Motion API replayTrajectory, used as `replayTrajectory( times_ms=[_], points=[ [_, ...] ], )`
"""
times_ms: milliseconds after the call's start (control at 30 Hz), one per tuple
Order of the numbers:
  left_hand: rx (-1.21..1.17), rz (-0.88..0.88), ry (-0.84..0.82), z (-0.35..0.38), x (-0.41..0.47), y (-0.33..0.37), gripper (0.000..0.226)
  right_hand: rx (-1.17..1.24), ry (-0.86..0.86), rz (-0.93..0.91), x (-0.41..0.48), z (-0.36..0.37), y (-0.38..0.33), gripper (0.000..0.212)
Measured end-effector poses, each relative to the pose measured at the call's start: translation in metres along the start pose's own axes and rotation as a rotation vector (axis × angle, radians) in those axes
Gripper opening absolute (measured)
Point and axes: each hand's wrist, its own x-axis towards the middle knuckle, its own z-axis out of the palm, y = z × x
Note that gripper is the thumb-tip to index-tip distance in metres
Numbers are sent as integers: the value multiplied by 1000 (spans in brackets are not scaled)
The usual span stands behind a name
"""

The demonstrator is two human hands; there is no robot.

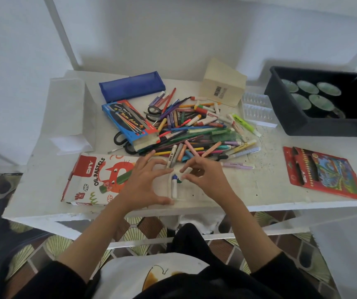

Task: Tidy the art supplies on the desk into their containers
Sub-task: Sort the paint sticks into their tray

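Observation:
A white pastel tray (174, 196) lies at the desk's front edge with a blue-tipped pastel (174, 184) and a green one in it. My left hand (147, 182) spans the tray's left end, thumb on the near edge and fingers arched over the far edge. My right hand (207, 178) pinches a white-wrapped pastel (186, 170) just above the tray. The empty oil pastels box (91, 178) lies to the left, partly under my left hand. A pile of loose pens, pastels and pencils (194, 126) spreads behind both hands.
At the back are a blue pencil case (132, 86), a water colour box (128, 119), scissors (153, 111), a wooden box (222, 83) and a clear plastic tray (257, 108). A black bin (291, 113) of cups stands right, a red pencil packet (324, 173) front right, a white paper bag (72, 113) left.

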Motion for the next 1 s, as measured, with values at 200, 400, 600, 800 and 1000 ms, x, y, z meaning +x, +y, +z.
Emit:
replayTrajectory(
  times_ms=[200,400,600,800,1000],
  points=[
    [5,-12,-5,1,0,-1,79,-47,-8,-180,-5,-3,1,16],
    [2,29,41,2,0,-3,88,-51,-153,-231,-13,-1,6,14],
    [-4,24,47,3,1,-3,89,-127,-265,-238,-12,1,11,12],
    [3,29,52,3,0,-3,89,-175,-304,-201,-5,4,16,10],
    [-44,17,44,1,0,-3,89,-142,-187,-195,9,-15,10,9]
  ],
)
